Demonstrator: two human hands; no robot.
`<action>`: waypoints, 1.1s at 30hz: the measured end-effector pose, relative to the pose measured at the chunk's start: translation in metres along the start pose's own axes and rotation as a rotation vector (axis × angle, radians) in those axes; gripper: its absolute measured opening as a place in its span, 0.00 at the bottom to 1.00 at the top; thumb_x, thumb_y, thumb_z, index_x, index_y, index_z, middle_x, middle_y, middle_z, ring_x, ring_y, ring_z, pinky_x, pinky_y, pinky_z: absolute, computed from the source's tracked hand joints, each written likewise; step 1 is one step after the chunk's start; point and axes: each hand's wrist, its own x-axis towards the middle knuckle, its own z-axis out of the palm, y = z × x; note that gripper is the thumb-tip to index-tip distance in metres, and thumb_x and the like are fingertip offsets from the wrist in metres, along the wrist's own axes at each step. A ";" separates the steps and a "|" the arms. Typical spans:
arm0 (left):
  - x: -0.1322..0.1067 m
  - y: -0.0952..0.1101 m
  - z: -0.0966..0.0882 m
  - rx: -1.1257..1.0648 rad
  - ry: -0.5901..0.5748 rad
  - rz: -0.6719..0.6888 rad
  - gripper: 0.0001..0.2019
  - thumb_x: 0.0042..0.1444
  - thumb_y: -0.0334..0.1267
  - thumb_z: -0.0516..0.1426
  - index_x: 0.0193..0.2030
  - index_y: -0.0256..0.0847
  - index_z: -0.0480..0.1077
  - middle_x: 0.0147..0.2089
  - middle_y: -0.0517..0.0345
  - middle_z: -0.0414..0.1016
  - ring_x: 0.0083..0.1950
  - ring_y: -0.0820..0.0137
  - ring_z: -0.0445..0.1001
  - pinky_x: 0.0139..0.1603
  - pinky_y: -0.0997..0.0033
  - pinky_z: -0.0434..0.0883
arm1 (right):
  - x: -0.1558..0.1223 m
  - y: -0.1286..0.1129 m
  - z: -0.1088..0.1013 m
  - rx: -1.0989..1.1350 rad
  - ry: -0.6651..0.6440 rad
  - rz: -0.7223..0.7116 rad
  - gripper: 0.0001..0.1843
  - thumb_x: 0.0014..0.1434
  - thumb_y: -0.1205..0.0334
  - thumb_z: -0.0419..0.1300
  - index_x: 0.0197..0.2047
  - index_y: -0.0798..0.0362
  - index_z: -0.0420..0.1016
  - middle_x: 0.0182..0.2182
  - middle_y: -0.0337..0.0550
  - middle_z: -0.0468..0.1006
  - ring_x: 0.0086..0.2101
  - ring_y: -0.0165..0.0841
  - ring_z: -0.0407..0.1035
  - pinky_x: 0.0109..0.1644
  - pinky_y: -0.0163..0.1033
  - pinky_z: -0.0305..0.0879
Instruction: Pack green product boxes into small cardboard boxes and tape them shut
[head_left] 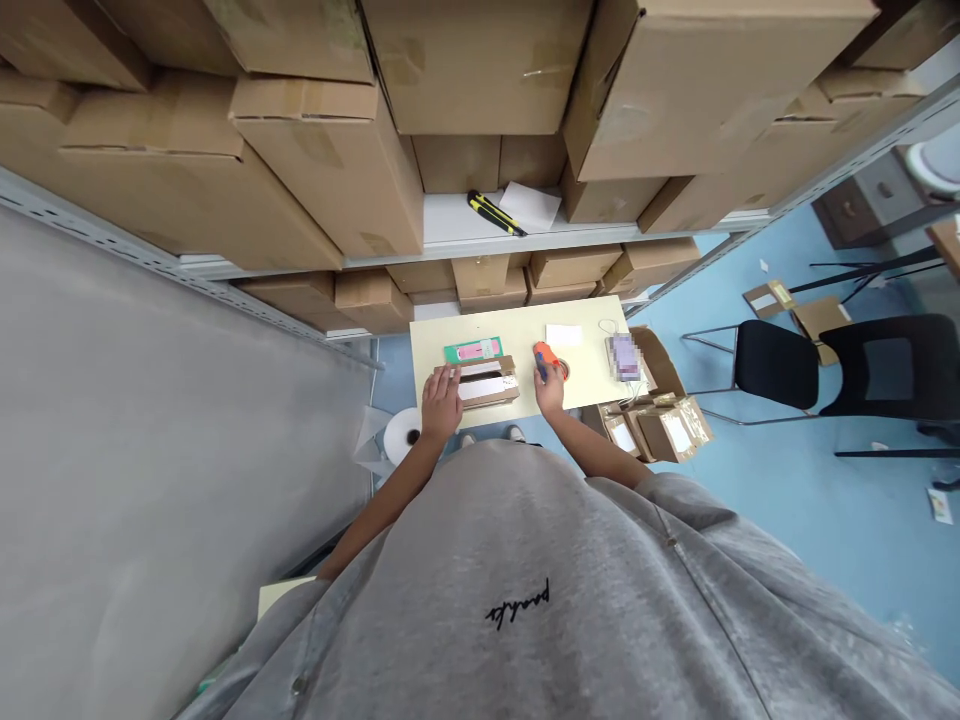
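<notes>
A small open cardboard box [489,383] with a white label lies on a pale yellow table [592,375]. My left hand [441,399] rests flat on the box's left end, fingers stretched out. My right hand [550,383] is closed round the handle of an orange tape dispenser [546,358], which stands on the table just right of the box. A green and pink packet [472,350] lies behind the box.
A white card [564,335] and a blurred phone [624,357] lie further right on the table. Small parcels fill an open carton [660,425] on the blue floor. A white roll [403,433] sits left. Shelves of cardboard boxes [330,170] rise ahead; black chairs [825,365] stand right.
</notes>
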 end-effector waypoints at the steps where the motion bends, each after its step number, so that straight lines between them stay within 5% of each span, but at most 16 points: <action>1: 0.001 0.002 0.000 0.014 -0.023 0.012 0.32 0.62 0.34 0.58 0.73 0.47 0.66 0.79 0.51 0.58 0.83 0.50 0.46 0.82 0.38 0.35 | 0.007 0.005 -0.002 -0.033 0.006 0.070 0.33 0.68 0.49 0.52 0.72 0.53 0.66 0.70 0.56 0.61 0.72 0.50 0.52 0.76 0.60 0.51; 7: 0.001 -0.005 0.006 0.091 -0.115 0.041 0.28 0.63 0.31 0.53 0.70 0.49 0.71 0.77 0.50 0.63 0.82 0.50 0.50 0.81 0.35 0.38 | 0.046 0.025 -0.005 -0.202 -0.081 0.295 0.41 0.57 0.57 0.66 0.70 0.61 0.64 0.72 0.67 0.57 0.73 0.54 0.47 0.75 0.59 0.53; 13: -0.003 -0.015 0.015 0.279 -0.143 0.020 0.28 0.64 0.32 0.53 0.72 0.45 0.69 0.70 0.40 0.69 0.75 0.45 0.61 0.76 0.37 0.54 | 0.070 0.027 0.005 -0.228 -0.017 0.299 0.27 0.60 0.53 0.66 0.59 0.59 0.76 0.57 0.68 0.77 0.62 0.54 0.68 0.66 0.56 0.64; 18: 0.004 -0.015 0.014 0.493 -0.199 0.073 0.30 0.63 0.27 0.51 0.72 0.43 0.67 0.60 0.40 0.73 0.64 0.50 0.71 0.68 0.44 0.68 | 0.072 0.020 -0.001 -0.300 -0.108 0.447 0.20 0.62 0.61 0.64 0.53 0.64 0.77 0.51 0.69 0.80 0.51 0.50 0.75 0.57 0.51 0.69; 21: 0.008 -0.016 0.013 0.476 -0.193 0.100 0.29 0.63 0.26 0.50 0.70 0.43 0.68 0.57 0.42 0.73 0.60 0.53 0.72 0.63 0.50 0.73 | 0.069 0.013 -0.015 -0.263 -0.097 0.383 0.18 0.60 0.62 0.62 0.52 0.61 0.76 0.52 0.66 0.79 0.49 0.48 0.75 0.54 0.49 0.69; 25: 0.014 -0.016 0.013 0.403 -0.174 0.086 0.23 0.64 0.27 0.50 0.63 0.43 0.72 0.56 0.43 0.72 0.59 0.54 0.73 0.58 0.53 0.75 | 0.069 -0.004 -0.042 -0.141 -0.068 0.230 0.13 0.62 0.53 0.57 0.45 0.53 0.73 0.43 0.52 0.81 0.42 0.41 0.74 0.48 0.41 0.69; 29: 0.021 -0.011 0.012 0.239 -0.091 -0.012 0.13 0.68 0.36 0.53 0.55 0.45 0.74 0.54 0.47 0.73 0.54 0.58 0.75 0.54 0.58 0.76 | 0.070 -0.043 -0.066 0.265 0.003 0.001 0.23 0.60 0.36 0.55 0.35 0.49 0.69 0.31 0.41 0.76 0.33 0.36 0.69 0.39 0.38 0.67; 33: 0.027 -0.009 0.013 -0.030 0.004 -0.111 0.13 0.72 0.46 0.51 0.50 0.46 0.75 0.51 0.50 0.75 0.50 0.62 0.76 0.53 0.60 0.74 | 0.059 -0.093 -0.069 0.412 -0.144 -0.031 0.33 0.54 0.24 0.60 0.28 0.49 0.69 0.23 0.38 0.70 0.27 0.33 0.63 0.31 0.38 0.62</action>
